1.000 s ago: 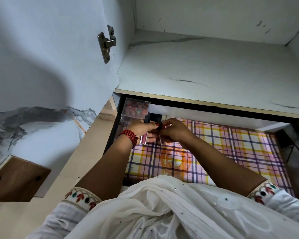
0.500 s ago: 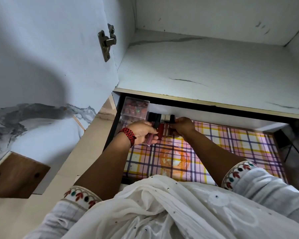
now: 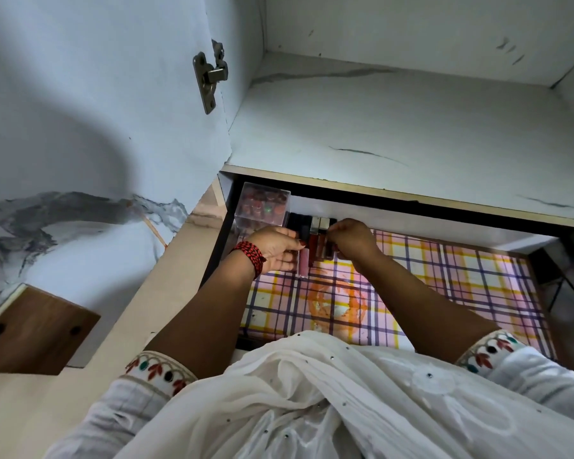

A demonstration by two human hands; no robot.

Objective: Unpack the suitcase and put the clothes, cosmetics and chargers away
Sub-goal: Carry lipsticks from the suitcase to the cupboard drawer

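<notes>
Left hand [image 3: 277, 250] unmoved near the drawer's [image 3: 444, 279] back-left corner, gripping pink gloss tube [image 3: 303, 265], right hand [image 3: 352, 240] likewise unmoved, curled fingers pinching tube row [image 3: 315, 233]

Soft, cool, diffuse light filled the cupboard, and the white shelf [image 3: 395, 127] was evenly lit, without glare. A broad, soft-edged shadow lay across the open door [image 3: 80, 134] on the left. The checked drawer liner [image 3: 444, 276] glowed brightest, its pinks washed out toward the drawer's right edge, while the gap under the shelf's front edge sank into black. The lip-gloss tubes [image 3: 315, 240] looked smeary. Straight edges bowed outward, and the white scarf [image 3: 295, 392] was blurred.
</notes>
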